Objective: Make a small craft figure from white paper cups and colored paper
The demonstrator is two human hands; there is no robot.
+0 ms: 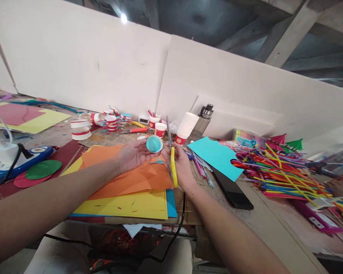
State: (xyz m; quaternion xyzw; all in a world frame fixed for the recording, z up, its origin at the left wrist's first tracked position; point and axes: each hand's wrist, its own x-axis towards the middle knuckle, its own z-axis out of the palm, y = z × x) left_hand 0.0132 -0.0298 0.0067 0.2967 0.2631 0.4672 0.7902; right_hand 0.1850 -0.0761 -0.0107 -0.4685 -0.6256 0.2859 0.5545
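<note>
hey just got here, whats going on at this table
A person sits at a cluttered craft table. Their left hand holds a small white-rimmed round piece, turquoise inside, over orange paper. The right hand holds yellow-handled scissors, blades pointing up. To the right, a notched turquoise sheet partly covers a black phone; a stack of paper cups stands behind.

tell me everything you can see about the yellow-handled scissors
The scissors have a smooth yellow handle, plastic by its look, and a long, grey, metallic-looking blade part tapering to a tip. They appear nearly upright in the view, tip up and handle down, held in the right hand, just right of the small blue-lined cup. Fingers hide the middle, so whether the blades are open or closed is unclear.
</note>
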